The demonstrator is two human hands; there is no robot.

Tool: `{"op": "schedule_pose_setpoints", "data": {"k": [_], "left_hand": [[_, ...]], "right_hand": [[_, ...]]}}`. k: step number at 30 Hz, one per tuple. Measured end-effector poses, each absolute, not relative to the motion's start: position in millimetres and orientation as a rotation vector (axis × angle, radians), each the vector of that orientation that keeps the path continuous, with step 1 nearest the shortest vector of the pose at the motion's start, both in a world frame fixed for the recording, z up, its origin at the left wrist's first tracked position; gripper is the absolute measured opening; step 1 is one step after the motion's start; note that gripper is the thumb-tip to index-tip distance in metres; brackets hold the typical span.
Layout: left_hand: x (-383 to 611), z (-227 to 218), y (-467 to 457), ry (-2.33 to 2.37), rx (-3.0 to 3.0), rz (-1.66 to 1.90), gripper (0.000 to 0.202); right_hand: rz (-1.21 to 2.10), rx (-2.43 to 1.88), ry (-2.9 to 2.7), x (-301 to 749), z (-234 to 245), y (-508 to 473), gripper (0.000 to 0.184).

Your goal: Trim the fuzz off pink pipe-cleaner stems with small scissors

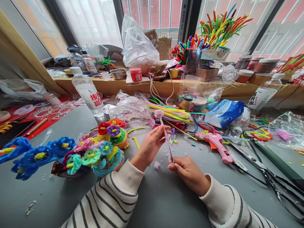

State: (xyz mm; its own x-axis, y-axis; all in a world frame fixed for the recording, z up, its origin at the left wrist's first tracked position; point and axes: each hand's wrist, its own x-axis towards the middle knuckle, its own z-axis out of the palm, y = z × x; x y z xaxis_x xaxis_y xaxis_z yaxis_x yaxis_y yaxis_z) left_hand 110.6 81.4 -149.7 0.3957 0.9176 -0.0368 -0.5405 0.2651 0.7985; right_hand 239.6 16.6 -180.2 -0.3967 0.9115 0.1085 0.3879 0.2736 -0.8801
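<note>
My left hand (152,144) pinches a pale pink pipe-cleaner flower (159,113) by its stem between thumb and fingers, with the bloom pointing up and away. My right hand (187,171) is closed around small metal scissors (173,161), their handles mostly hidden in the fingers. The scissors' tips meet the lower part of the pink stem. Below, on the grey table, lies a small tuft of pink fluff (156,165), touched by neither hand. To the left of my left hand sits a cluster of colourful pipe-cleaner flowers (91,155).
A pink glue gun (216,142) and large black-handled scissors (263,167) lie at the right. Behind my hands are loose pipe cleaners (171,114) and a blue tissue pack (224,113). A water bottle (85,90) stands at the left. Blue fuzzy flowers (42,156) extend far left.
</note>
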Motion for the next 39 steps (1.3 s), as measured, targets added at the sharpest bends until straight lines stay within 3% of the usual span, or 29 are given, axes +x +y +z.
{"op": "schedule_pose_setpoints", "data": {"k": [16,39], "left_hand": [[110,-145,79,0.503,0.751,1.005,0.012],[113,-151,79,0.570,0.837,0.975,0.013]], "right_hand": [[1.345,-0.955,-1.872,239,-173,12,0.066],[1.211,-1.008,-1.830,238,-176,12,0.057]]}}
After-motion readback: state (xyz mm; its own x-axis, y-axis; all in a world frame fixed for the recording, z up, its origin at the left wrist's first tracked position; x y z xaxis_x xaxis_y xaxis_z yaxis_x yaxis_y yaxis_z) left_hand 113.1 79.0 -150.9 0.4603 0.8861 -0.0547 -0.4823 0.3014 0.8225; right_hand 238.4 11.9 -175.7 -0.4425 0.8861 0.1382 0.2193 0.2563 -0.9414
